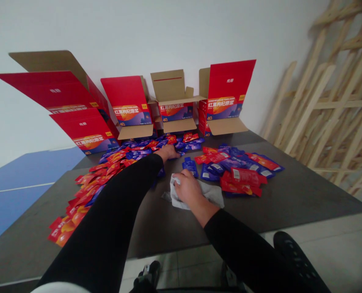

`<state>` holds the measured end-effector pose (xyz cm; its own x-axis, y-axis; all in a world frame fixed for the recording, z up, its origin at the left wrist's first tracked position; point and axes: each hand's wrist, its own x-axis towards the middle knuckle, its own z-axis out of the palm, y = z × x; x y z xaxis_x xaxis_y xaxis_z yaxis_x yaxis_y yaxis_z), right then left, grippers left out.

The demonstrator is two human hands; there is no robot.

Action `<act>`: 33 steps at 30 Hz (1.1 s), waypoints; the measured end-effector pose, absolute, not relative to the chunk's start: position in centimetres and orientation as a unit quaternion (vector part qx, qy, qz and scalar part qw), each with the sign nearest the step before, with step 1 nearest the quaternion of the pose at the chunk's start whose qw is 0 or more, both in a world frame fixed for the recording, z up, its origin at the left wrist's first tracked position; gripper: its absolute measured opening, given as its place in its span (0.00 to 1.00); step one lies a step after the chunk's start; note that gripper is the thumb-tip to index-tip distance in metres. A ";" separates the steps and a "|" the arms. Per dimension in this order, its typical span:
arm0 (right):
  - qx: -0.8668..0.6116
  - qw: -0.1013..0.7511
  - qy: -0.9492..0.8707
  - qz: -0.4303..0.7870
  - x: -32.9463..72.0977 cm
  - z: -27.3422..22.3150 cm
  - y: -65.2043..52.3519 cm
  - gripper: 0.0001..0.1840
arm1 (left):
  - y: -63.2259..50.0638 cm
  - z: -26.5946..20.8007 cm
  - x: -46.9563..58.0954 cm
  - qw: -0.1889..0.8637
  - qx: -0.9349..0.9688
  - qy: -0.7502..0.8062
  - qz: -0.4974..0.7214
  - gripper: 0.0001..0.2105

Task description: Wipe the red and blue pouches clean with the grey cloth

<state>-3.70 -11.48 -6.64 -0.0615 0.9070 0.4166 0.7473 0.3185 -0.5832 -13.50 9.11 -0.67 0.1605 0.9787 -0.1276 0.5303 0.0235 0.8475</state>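
Note:
My right hand is closed on a crumpled white cloth, pressing it onto the dark tabletop. Farther out, my left hand is at the near edge of the piled pouches, fingers drawn together at a small blue pouch that is mostly hidden. Between the hands and just right lies a single blue pouch. A long heap of red pouches and blue ones runs down the left, partly behind my left sleeve. To the right sits a smaller pile of blue pouches and red pouches.
Open red cartons stand along the wall: a stacked pair at left, then a carton, another and a right-hand one. Wooden frames lean at right. A blue table adjoins on the left.

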 end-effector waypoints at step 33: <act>-0.563 0.419 -0.707 0.091 -3.4 -7.0 -11.0 0.17 | -5.4 -0.9 -19.4 0.628 0.422 0.407 0.511 0.19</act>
